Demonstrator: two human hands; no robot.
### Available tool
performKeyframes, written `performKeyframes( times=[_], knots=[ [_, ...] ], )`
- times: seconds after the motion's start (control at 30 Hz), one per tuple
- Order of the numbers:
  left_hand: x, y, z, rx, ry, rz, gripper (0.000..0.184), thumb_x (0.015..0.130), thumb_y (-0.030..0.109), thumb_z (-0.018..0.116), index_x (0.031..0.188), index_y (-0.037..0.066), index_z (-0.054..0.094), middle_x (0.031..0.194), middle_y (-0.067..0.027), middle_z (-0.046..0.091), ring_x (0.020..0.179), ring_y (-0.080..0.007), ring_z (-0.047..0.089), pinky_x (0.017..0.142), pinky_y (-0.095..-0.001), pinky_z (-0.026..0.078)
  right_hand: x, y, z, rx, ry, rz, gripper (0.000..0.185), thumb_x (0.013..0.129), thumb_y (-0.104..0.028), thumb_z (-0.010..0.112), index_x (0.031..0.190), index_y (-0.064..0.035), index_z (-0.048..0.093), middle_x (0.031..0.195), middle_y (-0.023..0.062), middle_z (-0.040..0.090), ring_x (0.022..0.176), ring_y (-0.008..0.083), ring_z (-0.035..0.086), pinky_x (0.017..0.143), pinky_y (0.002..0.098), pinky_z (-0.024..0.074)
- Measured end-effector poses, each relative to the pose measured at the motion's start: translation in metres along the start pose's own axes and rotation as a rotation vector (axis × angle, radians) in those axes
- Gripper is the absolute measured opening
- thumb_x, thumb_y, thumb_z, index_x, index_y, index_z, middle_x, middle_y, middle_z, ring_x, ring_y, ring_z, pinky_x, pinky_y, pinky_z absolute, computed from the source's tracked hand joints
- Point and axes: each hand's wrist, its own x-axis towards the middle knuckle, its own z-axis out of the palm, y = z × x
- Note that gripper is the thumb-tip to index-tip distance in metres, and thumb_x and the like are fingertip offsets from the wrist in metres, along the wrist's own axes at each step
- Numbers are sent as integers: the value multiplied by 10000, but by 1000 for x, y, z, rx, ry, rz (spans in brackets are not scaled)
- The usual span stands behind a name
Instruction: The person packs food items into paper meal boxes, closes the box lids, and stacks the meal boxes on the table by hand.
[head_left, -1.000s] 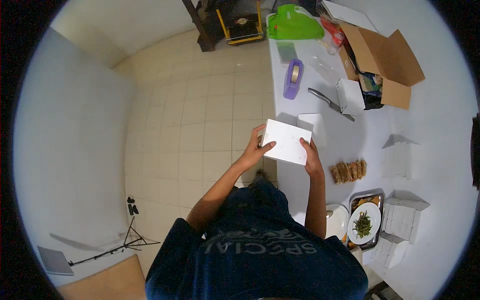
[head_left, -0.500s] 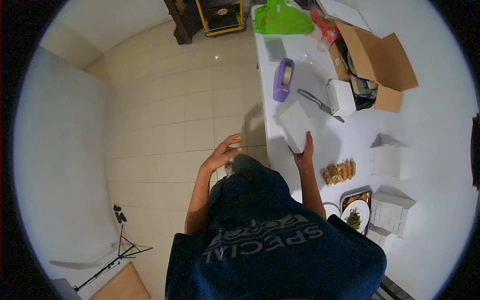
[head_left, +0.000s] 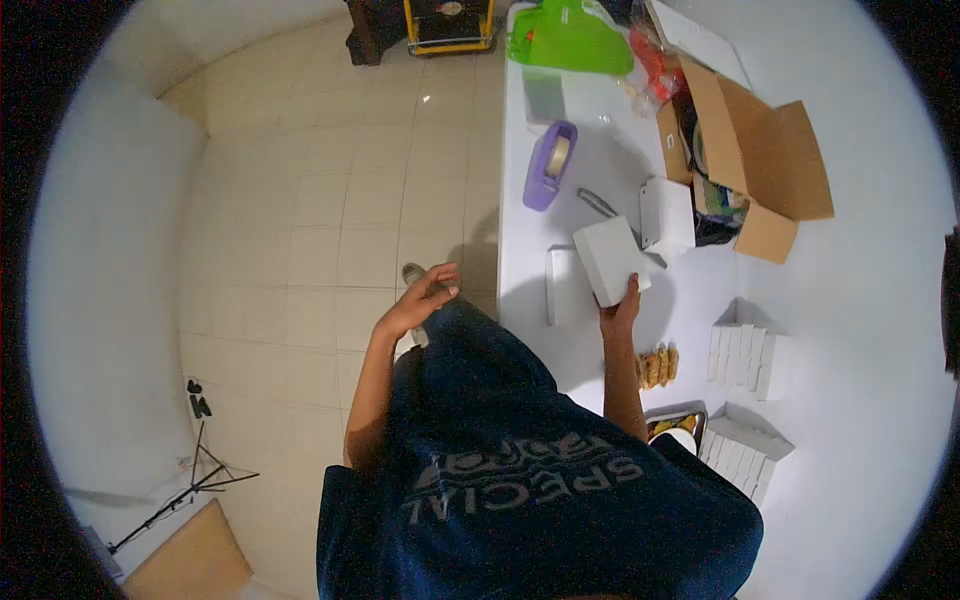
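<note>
I see the left hand (head_left: 414, 304) freed, fingers loosely apart and empty; the right hand (head_left: 620, 313) now carries the box (head_left: 607, 258) alone, pinched by its near end over the table (head_left: 530, 360); it has shifted toward the knife (head_left: 596, 202).

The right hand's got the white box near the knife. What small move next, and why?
I'd probably have the right hand shift the white box clear of the knife before releasing it: in this view, the box hides the knife's middle, with the handle and blade tip showing either side. Whether they touch, I can't tell.
</note>
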Motion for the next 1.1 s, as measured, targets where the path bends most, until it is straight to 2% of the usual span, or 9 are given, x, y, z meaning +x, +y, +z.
performKeyframes(
  times=[0.17,0.37,0.57,0.67,0.73,0.8,0.83,0.9,1.1],
  knots=[
    [-4,-29,1,79,-15,-119,541,988,293,598,1468,117,421,1383,-109,525,1177,-215,564,919,-336,472,-29,-4,-13,41,226,18,555,967,-431,579,1406,-130,423,1288,79,570,1108,270,619,869,449,564],
    [-11,-27,20,14,53,-218,533,986,284,590,1470,142,418,1350,-88,556,1151,-185,581,906,-328,470,-37,-33,-48,-175,513,-108,886,907,-446,675,1526,-26,202,1443,229,405,1225,376,505,1012,489,459],
    [-29,-40,26,-88,68,-180,548,975,298,614,1466,149,423,1372,-91,551,1161,-193,588,927,-344,468,9,4,-80,-392,766,-203,831,888,-406,713,1499,-25,298,1440,223,410,1314,361,425,1072,489,377],
    [-32,-32,21,-35,110,-208,540,971,284,625,1458,146,436,1377,-101,548,1187,-199,573,942,-345,468,6,14,-77,-1163,634,-951,921,853,-404,748,1523,-14,252,1465,272,367,1342,401,394,1105,504,341],
    [-29,-26,20,-23,117,-166,535,970,283,631,1451,135,446,1400,-109,525,1222,-217,551,958,-344,465,-27,8,-24,-1170,28,-571,1009,803,-431,784,1536,-32,217,1506,314,292,1352,493,359,1111,530,347],
    [-21,-23,19,-12,84,-150,536,969,296,633,1445,127,453,1408,-113,514,1234,-230,543,972,-355,463,-54,10,20,-1689,-138,-708,1109,680,-514,830,1536,-99,260,1491,295,323,1329,474,394,1091,552,360],
    [-18,-21,19,-8,52,-134,539,968,309,635,1440,119,460,1416,-116,503,1246,-244,535,985,-367,462,-64,6,37,-1683,-134,-702,1109,680,-514,830,1536,-99,260,1491,295,323,1329,474,394,1091,552,360],
    [-11,-13,23,58,12,-74,541,969,316,633,1438,111,460,1416,-119,498,1255,-250,529,999,-381,460,-73,0,67,-1873,-144,-216,1137,633,-527,836,1539,-148,263,1489,297,315,1326,490,379,1057,578,384],
    [34,1,48,136,-165,96,594,958,322,647,1465,115,417,1430,-165,467,1296,-287,491,1022,-411,454,-36,28,42,-1590,-169,-450,1146,647,-492,830,1553,-125,232,1487,293,301,1302,482,399,1016,596,418]
  ],
)
